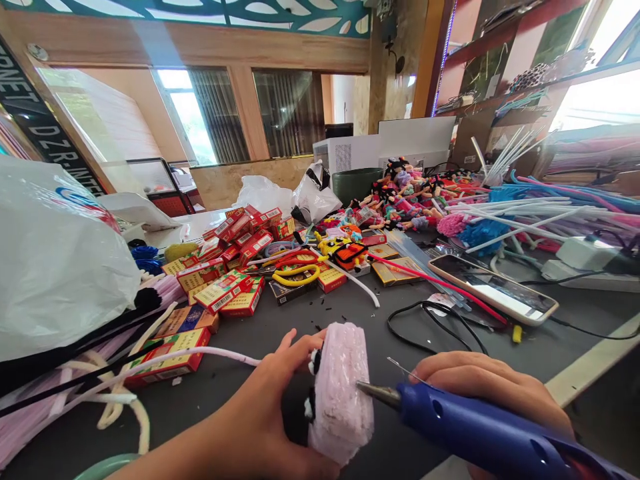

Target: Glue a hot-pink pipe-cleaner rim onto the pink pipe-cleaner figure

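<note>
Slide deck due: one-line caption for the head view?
Left hand holds a pale pink block; right hand holds a blue glue gun, nozzle at the block.

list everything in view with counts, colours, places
fuzzy block: one, pale pink, in left hand
glue gun: one, blue, in right hand
boxes: many, mostly red and yellow, left and centre
phone: one, pale case, right
dolls: many, multicoloured, back pile
pipe cleaners: many, mixed colours, both sides
bags: several, mostly white, left and back
cables: at least two, black, right
adapter: one, white, far right
shelves: several, brown, back right
table: one, dark grey, beneath
left hand: one, bare, centre
right hand: one, bare, right
</note>
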The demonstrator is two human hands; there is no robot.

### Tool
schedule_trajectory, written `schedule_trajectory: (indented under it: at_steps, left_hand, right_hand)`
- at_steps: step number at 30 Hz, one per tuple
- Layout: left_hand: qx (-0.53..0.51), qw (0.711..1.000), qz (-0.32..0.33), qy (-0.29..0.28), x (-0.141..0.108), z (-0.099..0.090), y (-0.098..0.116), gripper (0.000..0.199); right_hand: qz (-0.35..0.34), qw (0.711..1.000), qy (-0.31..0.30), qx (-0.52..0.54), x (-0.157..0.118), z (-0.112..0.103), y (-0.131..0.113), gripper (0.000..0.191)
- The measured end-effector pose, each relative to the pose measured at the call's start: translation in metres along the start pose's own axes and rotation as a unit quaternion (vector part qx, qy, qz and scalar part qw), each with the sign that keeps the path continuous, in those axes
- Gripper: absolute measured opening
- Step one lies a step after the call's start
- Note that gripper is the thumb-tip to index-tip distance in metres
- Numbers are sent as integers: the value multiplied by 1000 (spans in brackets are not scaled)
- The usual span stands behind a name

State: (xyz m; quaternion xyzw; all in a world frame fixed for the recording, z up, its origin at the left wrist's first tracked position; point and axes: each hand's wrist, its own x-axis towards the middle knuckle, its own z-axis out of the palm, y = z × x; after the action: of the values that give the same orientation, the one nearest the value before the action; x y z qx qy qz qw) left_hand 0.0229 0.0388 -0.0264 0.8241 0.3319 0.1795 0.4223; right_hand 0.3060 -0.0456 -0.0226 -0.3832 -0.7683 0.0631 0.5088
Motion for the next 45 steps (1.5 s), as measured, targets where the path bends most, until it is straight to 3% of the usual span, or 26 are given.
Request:
schedule_trajectory:
  at_steps: [10,15,18,24,30,36,40,45]
  left_hand:
    - [-107,994,22,-13,-2,0,13,104]
    - [-101,995,13,-20,-4,1,5,108]
    - [-79,996,27,-17,-4,2,-2,111]
    - [-58,996,64,-24,-5,2,1,102]
    - [-39,998,46,-33,-8,2,1,106]
    - [-41,996,18,-79,-10,0,1,116]
    - [-69,995,6,-67,-11,0,3,104]
    - [-69,997,0,-45,-9,3,-4,116]
  right_hand:
    - [41,998,20,42,-3,5,-1,23]
    - [24,996,26,79,-4,7,8,39]
    - [12,996,-3,89,-2,2,12,37]
    - [96,991,-80,45,4,-19,2,35]
    - [76,994,-64,45,9,-13,-2,27]
    - [71,993,-73,54,7,-14,3,20]
    - [94,993,-58,45,7,-15,2,19]
    - [119,990,-53,51,8,-13,1,15]
